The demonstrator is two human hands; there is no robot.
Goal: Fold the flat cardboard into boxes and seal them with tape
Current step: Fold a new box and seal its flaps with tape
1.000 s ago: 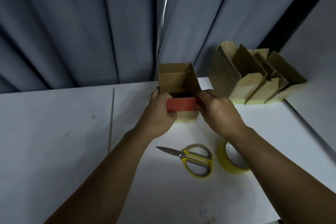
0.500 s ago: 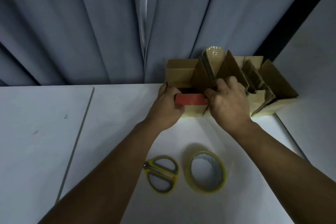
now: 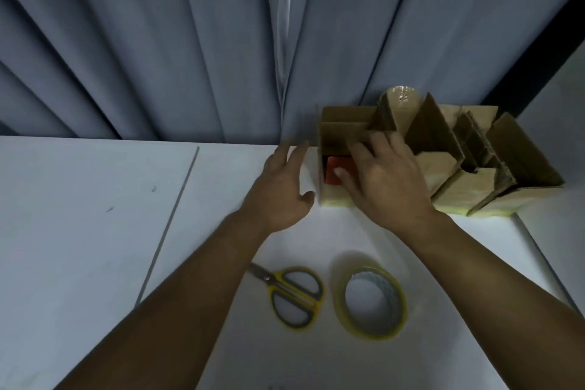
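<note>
I see a row of open boxes [image 3: 474,180] at the back right of the table [image 3: 95,231], in front of the curtain [image 3: 158,41]. The scissors [image 3: 294,294] lie nearer me, with the tape roll [image 3: 372,302] just right of them.

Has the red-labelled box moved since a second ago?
Yes. The red-labelled box has shifted right, up against the row of folded boxes.

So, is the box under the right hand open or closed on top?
Open: the flaps of the box stand upright; none is folded over the top.
</note>
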